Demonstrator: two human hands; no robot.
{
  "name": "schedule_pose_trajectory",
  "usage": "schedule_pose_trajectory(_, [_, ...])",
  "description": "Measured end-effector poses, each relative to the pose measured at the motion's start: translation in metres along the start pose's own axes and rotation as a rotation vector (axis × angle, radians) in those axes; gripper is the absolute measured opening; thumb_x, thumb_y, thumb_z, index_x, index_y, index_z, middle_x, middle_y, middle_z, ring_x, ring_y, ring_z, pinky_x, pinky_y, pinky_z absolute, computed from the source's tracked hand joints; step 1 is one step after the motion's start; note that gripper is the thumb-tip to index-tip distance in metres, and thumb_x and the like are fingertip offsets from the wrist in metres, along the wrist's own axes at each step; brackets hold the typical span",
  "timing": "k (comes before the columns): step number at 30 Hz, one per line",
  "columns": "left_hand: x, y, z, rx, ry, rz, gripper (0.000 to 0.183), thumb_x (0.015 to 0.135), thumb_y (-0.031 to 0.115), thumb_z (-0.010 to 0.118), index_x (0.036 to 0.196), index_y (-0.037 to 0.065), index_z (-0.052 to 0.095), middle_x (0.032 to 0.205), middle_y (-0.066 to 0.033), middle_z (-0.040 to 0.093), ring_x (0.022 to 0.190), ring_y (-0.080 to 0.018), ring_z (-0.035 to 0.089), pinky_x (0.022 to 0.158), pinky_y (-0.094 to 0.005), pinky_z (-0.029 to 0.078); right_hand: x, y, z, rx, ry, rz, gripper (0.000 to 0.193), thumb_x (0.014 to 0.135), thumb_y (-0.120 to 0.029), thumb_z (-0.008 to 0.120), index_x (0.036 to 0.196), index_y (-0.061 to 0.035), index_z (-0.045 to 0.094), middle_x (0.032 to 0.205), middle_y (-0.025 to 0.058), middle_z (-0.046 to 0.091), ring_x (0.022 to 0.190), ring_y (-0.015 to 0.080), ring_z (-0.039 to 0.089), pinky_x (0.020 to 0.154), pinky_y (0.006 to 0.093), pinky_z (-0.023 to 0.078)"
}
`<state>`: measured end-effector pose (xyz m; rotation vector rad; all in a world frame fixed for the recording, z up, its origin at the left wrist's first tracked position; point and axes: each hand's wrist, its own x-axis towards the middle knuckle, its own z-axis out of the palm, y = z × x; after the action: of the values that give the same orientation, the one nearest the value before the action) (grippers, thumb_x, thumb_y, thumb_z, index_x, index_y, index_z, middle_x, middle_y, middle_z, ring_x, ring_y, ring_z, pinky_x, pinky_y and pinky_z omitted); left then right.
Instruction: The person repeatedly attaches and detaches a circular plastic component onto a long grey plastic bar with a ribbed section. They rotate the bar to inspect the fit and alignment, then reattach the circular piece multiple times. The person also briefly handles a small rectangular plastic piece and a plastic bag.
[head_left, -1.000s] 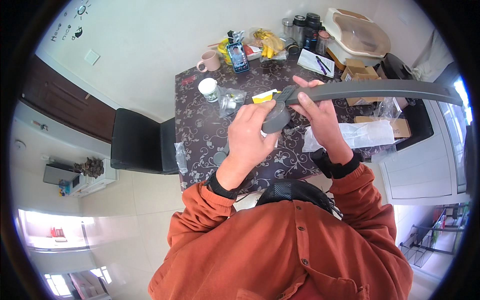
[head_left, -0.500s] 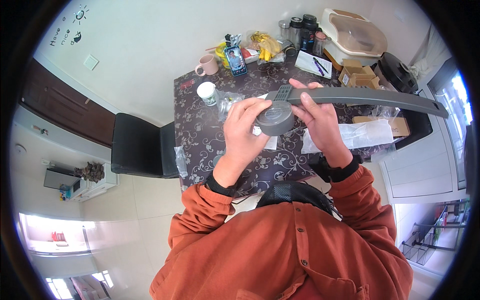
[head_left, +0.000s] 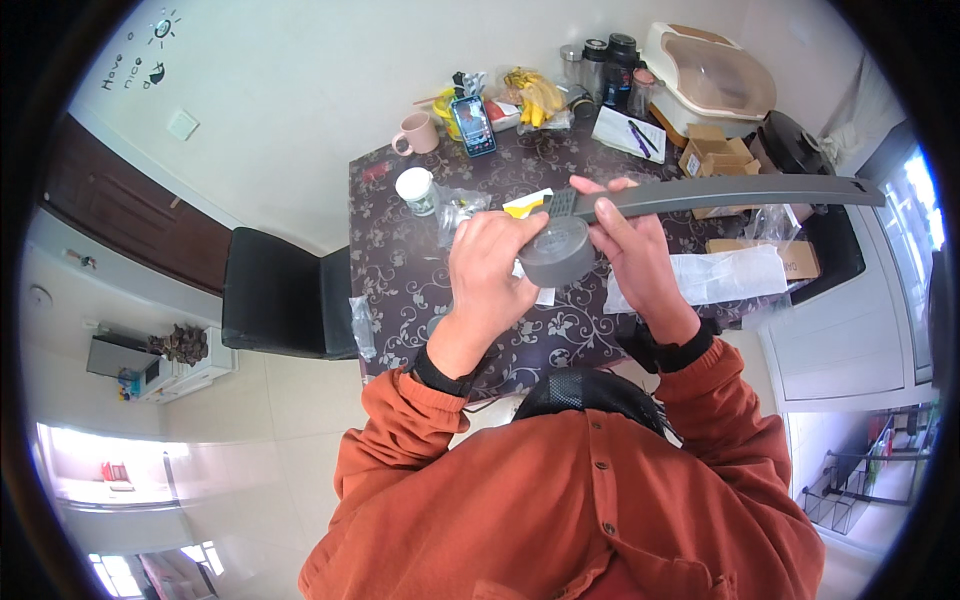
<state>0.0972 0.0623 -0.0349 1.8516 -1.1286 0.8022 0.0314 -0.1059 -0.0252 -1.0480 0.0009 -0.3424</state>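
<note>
You've brought the long, dark-grey, gently curved bar [head_left: 720, 193] nearer level in view; moments ago it sloped down rightward.

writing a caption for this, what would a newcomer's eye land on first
First, the long grey bar stretching rightward over the table, the left hand at the round grey piece on its left end and the right hand farther along. Next, the rust-orange shirt filling the lower middle. Then the yellow bananas at the table's far side, right of the phone.
</note>
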Motion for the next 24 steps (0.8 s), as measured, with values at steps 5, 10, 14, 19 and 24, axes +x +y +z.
schedule_pose_trajectory(5, [0.008,-0.01,0.004,-0.135,-0.069,-0.037,0.046,0.065,0.006,0.074,0.11,0.01,0.066,0.121,-0.0081,0.059,0.11,-0.0311,0.055,0.095,-0.0426,0.042,0.004,0.007,-0.004,0.125,-0.104,0.068,0.017,0.099,-0.016,0.052,0.112,-0.0102,0.043,0.127,0.0133,0.056,0.104,0.0156,0.057,0.093,0.034,0.047])
schedule_pose_trajectory(10, [0.006,-0.017,0.008,-0.238,-0.174,-0.053,0.041,0.071,0.001,0.071,0.111,0.007,0.067,0.109,-0.012,0.068,0.1,-0.0279,0.065,0.086,-0.0343,0.052,0.001,0.014,-0.002,0.053,-0.061,0.18,0.024,0.1,-0.024,0.051,0.116,-0.0067,0.048,0.122,0.0092,0.057,0.102,0.0131,0.057,0.092,0.0307,0.045])
schedule_pose_trajectory(14, [-0.002,-0.016,0.008,-0.276,-0.159,-0.187,0.032,0.074,0.003,0.072,0.105,0.005,0.068,0.102,-0.0124,0.069,0.092,-0.0266,0.067,0.08,-0.0334,0.052,0.003,0.016,0.0,-0.022,-0.064,0.186,0.033,0.101,-0.029,0.048,0.122,-0.0026,0.049,0.123,0.0101,0.056,0.102,0.0146,0.059,0.09,0.0302,0.049])
schedule_pose_trajectory(19, [-0.012,-0.022,0.006,-0.502,-0.095,-0.505,0.023,0.081,0.01,0.072,0.102,0.0,0.068,0.094,-0.0114,0.071,0.08,-0.0169,0.067,0.074,-0.031,0.051,0.005,-0.002,-0.014,-0.223,-0.25,0.364,0.038,0.1,-0.031,0.047,0.121,0.0004,0.052,0.117,0.0139,0.06,0.103,0.0189,0.063,0.089,0.0322,0.052])
schedule_pose_trajectory(24, [-0.021,-0.047,-0.017,-0.61,-0.153,-0.763,0.02,0.086,0.014,0.07,0.099,-0.001,0.068,0.085,-0.0029,0.069,0.075,-0.0078,0.058,0.068,-0.0245,0.047,-0.004,-0.049,-0.062,-0.476,-0.372,0.366,0.033,0.099,-0.03,0.049,0.108,-0.0009,0.061,0.097,0.0107,0.067,0.089,0.0184,0.067,0.082,0.0295,0.054])
